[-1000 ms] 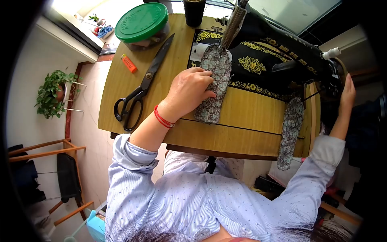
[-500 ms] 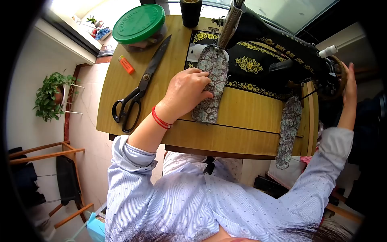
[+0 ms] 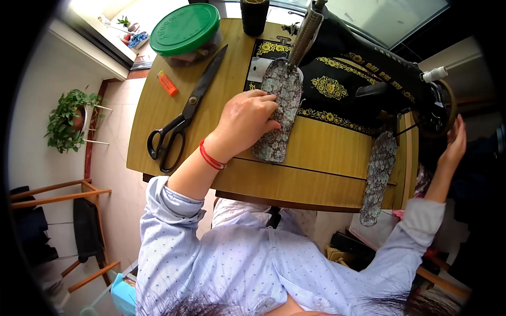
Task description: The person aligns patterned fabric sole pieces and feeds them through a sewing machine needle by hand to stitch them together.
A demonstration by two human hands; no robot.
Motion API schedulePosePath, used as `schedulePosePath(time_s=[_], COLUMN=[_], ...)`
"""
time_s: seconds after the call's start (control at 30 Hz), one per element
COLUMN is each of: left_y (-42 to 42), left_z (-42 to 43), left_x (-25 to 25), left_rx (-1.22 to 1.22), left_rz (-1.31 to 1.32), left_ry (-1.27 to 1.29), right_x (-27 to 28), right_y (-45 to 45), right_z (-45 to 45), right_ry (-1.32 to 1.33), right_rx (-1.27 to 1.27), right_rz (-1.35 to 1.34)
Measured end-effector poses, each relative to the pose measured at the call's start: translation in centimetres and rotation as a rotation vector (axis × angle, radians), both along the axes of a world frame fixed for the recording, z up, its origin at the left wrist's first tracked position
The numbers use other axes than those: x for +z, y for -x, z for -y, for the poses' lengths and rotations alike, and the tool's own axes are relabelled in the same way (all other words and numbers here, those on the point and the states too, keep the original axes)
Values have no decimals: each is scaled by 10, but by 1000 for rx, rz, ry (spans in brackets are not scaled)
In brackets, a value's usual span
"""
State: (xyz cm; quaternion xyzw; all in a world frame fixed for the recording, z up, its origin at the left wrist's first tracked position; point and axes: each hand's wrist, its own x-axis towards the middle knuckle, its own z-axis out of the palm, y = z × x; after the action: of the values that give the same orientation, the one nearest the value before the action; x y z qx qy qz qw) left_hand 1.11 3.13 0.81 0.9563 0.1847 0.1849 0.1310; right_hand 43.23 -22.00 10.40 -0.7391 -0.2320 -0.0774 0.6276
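Observation:
My left hand (image 3: 246, 120), a red string at its wrist, rests on the left edge of a grey patterned fabric piece (image 3: 282, 113), with its fingers bent and pressed together on the cloth. The top of this piece lies under the needle end of the black sewing machine (image 3: 363, 58). At the far right my right hand (image 3: 456, 141) is beside the rim of the handwheel (image 3: 449, 108), fingers stretched out. A second patterned piece (image 3: 378, 179) hangs over the table's front edge at the right.
Black scissors (image 3: 190, 108) and an orange lighter (image 3: 167, 83) lie on the wooden table (image 3: 211, 176). Behind them are a green-lidded tub (image 3: 184, 30) and a dark thread cone (image 3: 254, 18). A white spool (image 3: 435, 74) sits on the machine; a potted plant (image 3: 68, 121) stands left.
My right hand has moved down along the handwheel, toward me. My left hand and the fabric under it have kept nearly the same place, apart from a slight camera shift.

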Motion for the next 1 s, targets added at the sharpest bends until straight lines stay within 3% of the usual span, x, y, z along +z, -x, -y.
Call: schedulePosePath(time_s=[0.1,0.17,0.23,0.3,0.37,0.4,0.47,0.53,0.63,0.8,1.0], left_y=[0,1,2,1,0,1,0,1,0,0,1], left_z=[-1,-1,0,0,1,1,0,0,0,0,3], left_x=[0,-1,-3,-2,-1,0,-2,-3,-4,-4,1], left_rx=[-4,-5,-4,2,2,5,6,-3,13,-5,-12], left_rz=[8,24,43,23,26,22,43,62,74,74,52], left_ry=[14,13,20,22,21,17,14,5,-5,2,3], right_x=[20,17,-15,-81,-119,-112,-78,-49,-32,-14,-34], right_y=[-48,-49,-15,-28,-16,-9,18,63,120,179,205], right_z=[-26,-35,-19,28,65,69,60,29,-11,-69,-110], right_ry=[108,208,56,401,701,700,514,377,260,579,810], right_rx=[101,189,115,-152,147,145,-8,-9,239,782,1048], right_rz=[-26,-253,-66,461,596,598,288,331,195,540,834])
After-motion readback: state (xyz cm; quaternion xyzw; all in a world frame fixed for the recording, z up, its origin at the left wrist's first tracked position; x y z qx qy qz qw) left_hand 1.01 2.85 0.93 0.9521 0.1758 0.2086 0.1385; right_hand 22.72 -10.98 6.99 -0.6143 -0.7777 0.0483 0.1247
